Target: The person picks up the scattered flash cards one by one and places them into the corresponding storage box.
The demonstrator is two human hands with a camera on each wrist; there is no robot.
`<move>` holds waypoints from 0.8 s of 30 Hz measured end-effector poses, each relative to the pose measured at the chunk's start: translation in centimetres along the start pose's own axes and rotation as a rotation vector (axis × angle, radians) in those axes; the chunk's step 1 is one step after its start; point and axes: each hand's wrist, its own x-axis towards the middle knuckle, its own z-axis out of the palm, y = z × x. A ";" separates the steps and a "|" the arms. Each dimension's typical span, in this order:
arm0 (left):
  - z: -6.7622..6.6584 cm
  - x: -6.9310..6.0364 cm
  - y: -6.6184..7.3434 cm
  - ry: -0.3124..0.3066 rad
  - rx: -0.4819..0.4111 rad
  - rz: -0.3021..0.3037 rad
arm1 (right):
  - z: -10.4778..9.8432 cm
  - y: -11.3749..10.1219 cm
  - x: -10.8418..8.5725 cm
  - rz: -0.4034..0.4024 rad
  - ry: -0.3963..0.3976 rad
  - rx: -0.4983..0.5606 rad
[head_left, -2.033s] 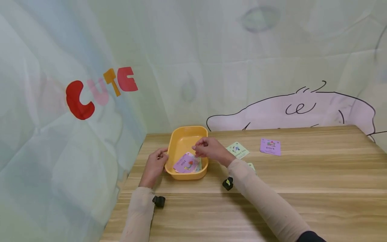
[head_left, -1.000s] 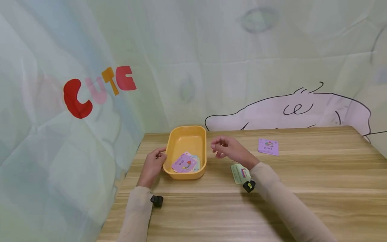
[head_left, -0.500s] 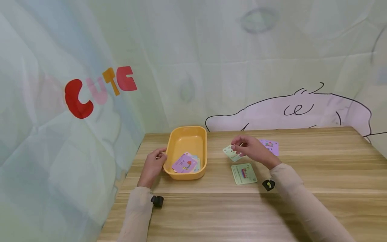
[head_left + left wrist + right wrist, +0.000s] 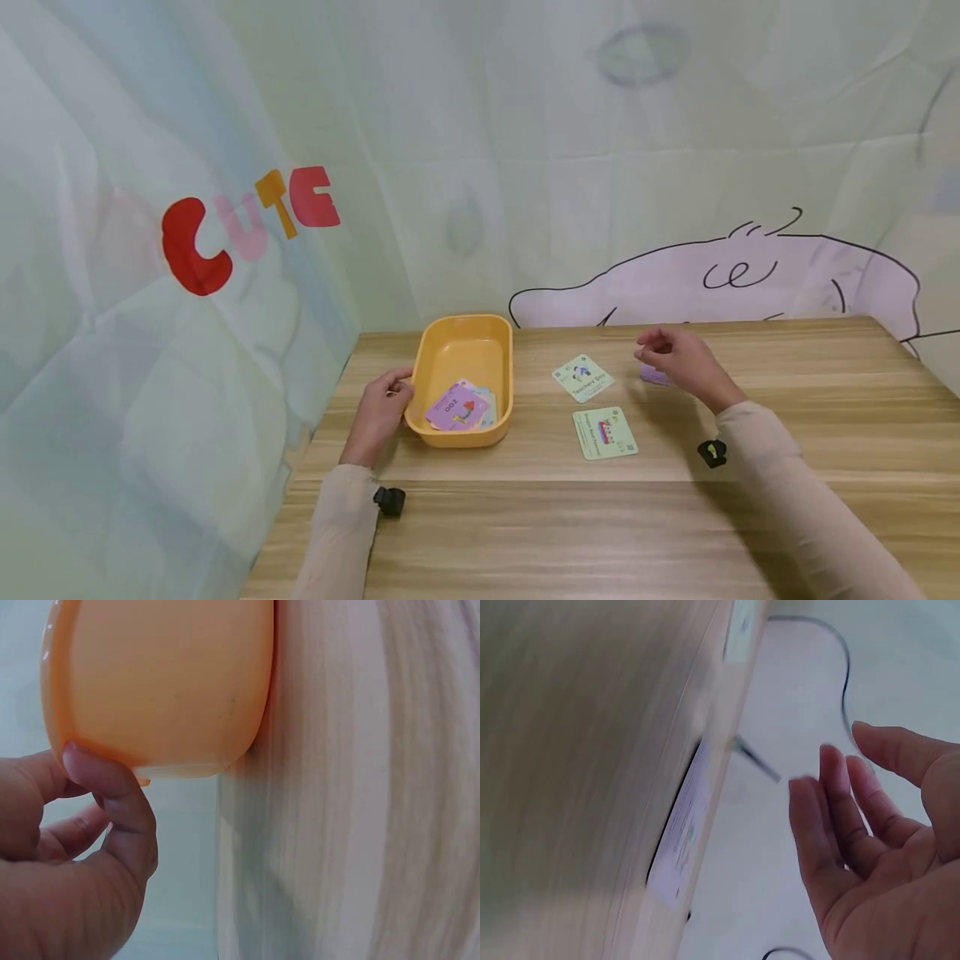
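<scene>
A yellow plastic tray (image 4: 468,358) stands at the back left of the table, with several cards inside; a purple "zoo" card (image 4: 450,409) lies on top. My left hand (image 4: 378,415) pinches the tray's near-left rim, the thumb against its outer wall (image 4: 165,682) in the left wrist view. To the right, my right hand (image 4: 688,364) hovers above a purple card (image 4: 655,377), mostly covering it in the head view. Its fingers hold nothing; in the right wrist view they stand apart from the flat purple card (image 4: 679,834).
Between tray and right hand lie two pale green cards: a "Teachers Day" card (image 4: 583,378) and, nearer me, one with a boat picture (image 4: 605,433). A printed cloth (image 4: 450,167) hangs behind the wooden table (image 4: 525,525) and along its left side.
My right hand let go of something small over the tray, then swept right past the green cards to the purple "park" card. My left hand stays on the tray's rim.
</scene>
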 end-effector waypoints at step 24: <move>0.0 -0.1 -0.1 -0.012 -0.003 0.006 | -3.0 5.0 1.7 0.131 -0.154 -0.075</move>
